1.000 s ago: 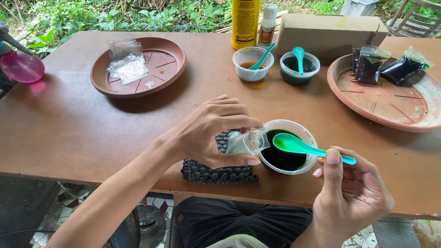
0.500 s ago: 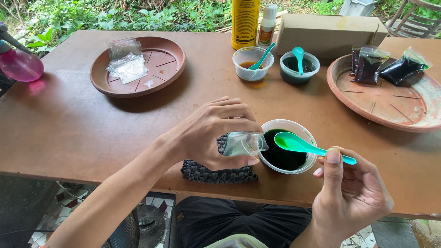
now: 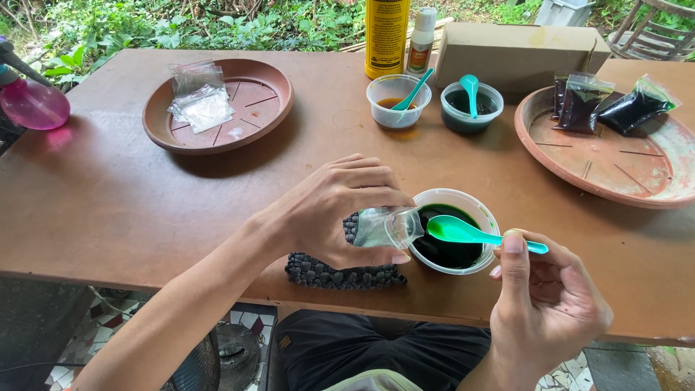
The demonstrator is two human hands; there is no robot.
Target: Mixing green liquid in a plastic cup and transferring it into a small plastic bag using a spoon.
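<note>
My left hand holds a small clear plastic bag, its open mouth turned toward a white cup of dark green liquid. My right hand holds a teal plastic spoon by its handle, its bowl over the cup and right at the bag's mouth. A dark woven mat lies under my left hand, at the table's near edge.
A brown dish at the back left holds empty clear bags. Another dish at the right holds filled dark bags. Two cups with spoons, a yellow bottle, a cardboard box and a pink spray bottle stand behind.
My left hand has shifted the bag slightly, its mouth now closer to the spoon's bowl. My right hand and the spoon have barely moved.
</note>
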